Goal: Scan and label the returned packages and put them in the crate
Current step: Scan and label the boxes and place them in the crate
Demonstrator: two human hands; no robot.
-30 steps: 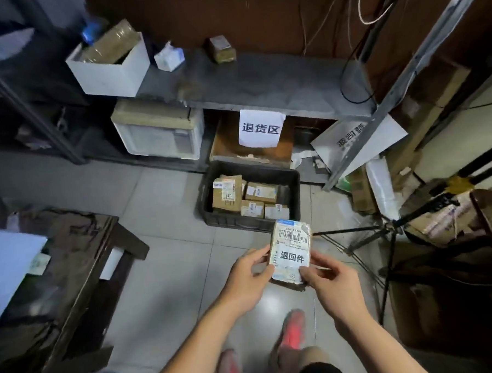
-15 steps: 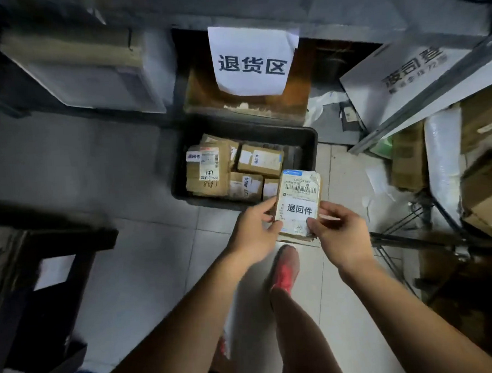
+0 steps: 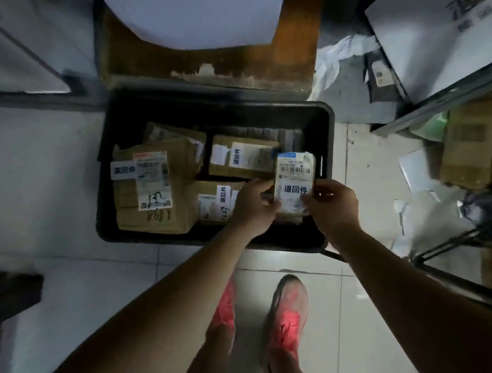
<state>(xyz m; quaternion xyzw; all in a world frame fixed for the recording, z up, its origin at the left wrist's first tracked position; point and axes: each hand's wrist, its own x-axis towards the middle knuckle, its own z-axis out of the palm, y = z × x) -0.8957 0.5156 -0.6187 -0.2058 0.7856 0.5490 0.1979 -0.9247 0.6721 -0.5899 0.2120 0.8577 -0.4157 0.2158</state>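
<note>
Shoes [image 3: 286, 324], red, are seen side by side on the pale floor tiles [image 3: 74, 295] at the bottom edge, where only one was in sight half a second earlier. Above them both forearms are stretched forward. A small package [image 3: 294, 181] is pinched by its lower part between the left hand [image 3: 253, 206] and the right hand [image 3: 335, 207], with fingers curled round its sides. Its label is turned up, and a barcode and black characters can be seen on it. The package is now held over the right part of the black crate [image 3: 103, 211], inside the rim; before, it was held short of the crate's near edge, over the floor. Whether it touches the parcels beneath cannot be told. Brown parcels [image 3: 154, 191] are packed in the crate's left and middle. Behind the crate a white sheet [image 3: 193, 15] is seen much larger than before, its characters no longer in view.
</note>
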